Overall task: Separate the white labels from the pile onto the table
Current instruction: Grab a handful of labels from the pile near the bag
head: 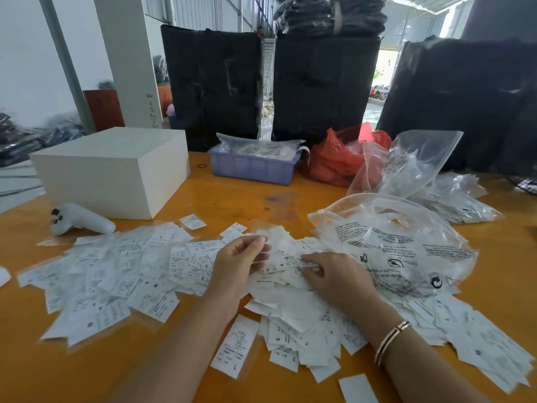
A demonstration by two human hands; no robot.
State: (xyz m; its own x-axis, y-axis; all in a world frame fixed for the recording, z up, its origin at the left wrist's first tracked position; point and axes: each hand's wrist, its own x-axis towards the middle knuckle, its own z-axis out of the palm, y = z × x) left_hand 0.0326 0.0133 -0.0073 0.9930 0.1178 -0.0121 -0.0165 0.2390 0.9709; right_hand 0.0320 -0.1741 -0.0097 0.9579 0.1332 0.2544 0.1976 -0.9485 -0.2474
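A pile of white printed labels (293,312) lies heaped on the orange table (232,199) in front of me. More white labels (110,274) are spread flat to the left. My left hand (241,266) is raised just over the pile and pinches a white label (273,238) between thumb and fingertips. My right hand (337,277) rests on the pile with its fingers curled onto the labels; whether it grips one I cannot tell. A single label (235,346) lies apart near the front.
A clear printed plastic bag (392,239) covers the pile's right side. More clear bags (453,196) lie behind it. At the back stand a white box (116,170), a blue tray (252,167), a red bag (334,161) and black bundles (215,82). A white controller (81,219) lies left.
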